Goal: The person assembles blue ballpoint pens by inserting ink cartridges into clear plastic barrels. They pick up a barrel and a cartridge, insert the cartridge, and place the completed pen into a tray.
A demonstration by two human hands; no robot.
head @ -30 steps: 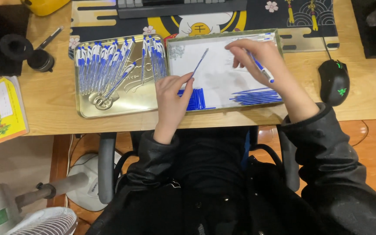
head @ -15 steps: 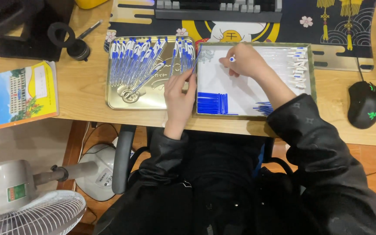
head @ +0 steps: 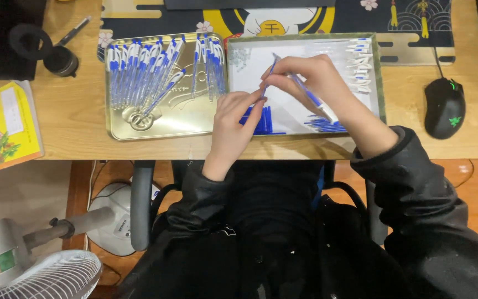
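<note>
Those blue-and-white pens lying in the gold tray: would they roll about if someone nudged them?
Probably. The pens look slim and round, so a nudge could roll them. The gold tray has a raised rim that should contain them. They seem light and stiff.

— What's lying around where I'm sitting?

— I'm looking down at a light wooden surface [head: 73,119] with a dark patterned mat [head: 416,22] running along its far edge. A black mouse [head: 445,108] is glowing green on the right.

— And lower down?

— A white fan [head: 40,274] is standing on the reddish-brown floor [head: 471,182] at my left, beside my chair's grey armrest [head: 141,205].
</note>
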